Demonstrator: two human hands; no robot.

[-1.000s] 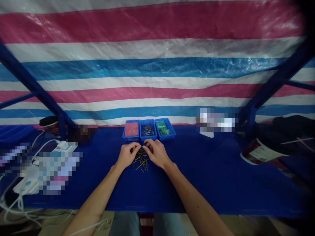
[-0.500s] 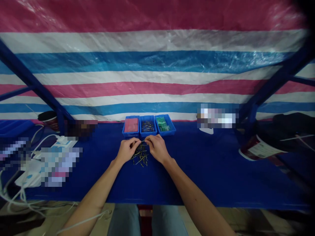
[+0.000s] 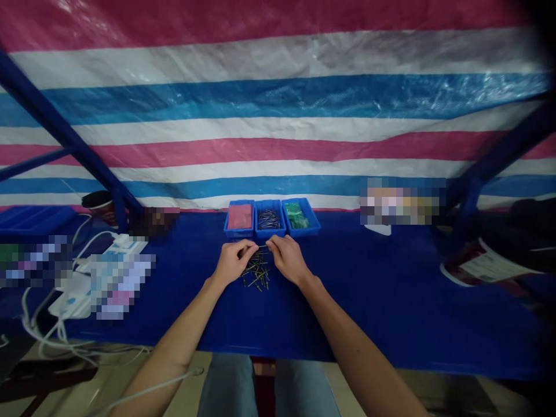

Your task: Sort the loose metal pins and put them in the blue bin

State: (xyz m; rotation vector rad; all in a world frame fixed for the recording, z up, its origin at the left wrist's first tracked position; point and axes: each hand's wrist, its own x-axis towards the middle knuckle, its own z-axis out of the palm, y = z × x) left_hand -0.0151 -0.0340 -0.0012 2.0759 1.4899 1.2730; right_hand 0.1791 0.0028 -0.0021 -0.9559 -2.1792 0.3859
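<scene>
Gold-tipped metal pins lie in a loose, criss-crossed pile on a blue table cover, their long axes pointing every way. Forearms are extended toward the pile from the near side, and the left hand and right hand are held just beyond its near part, one to either side and about equally close. Both hands are curled nearly closed, with the fingertips brought together above the far end of the pile. A single pin is seen there, lying almost sideways between the hands; which hand grips it cannot be told. Just beyond the pile, three blue plastic trays stand in a row, holding a pink item, more pins and a green item. Well behind the pile hangs a striped tarpaulin.
</scene>
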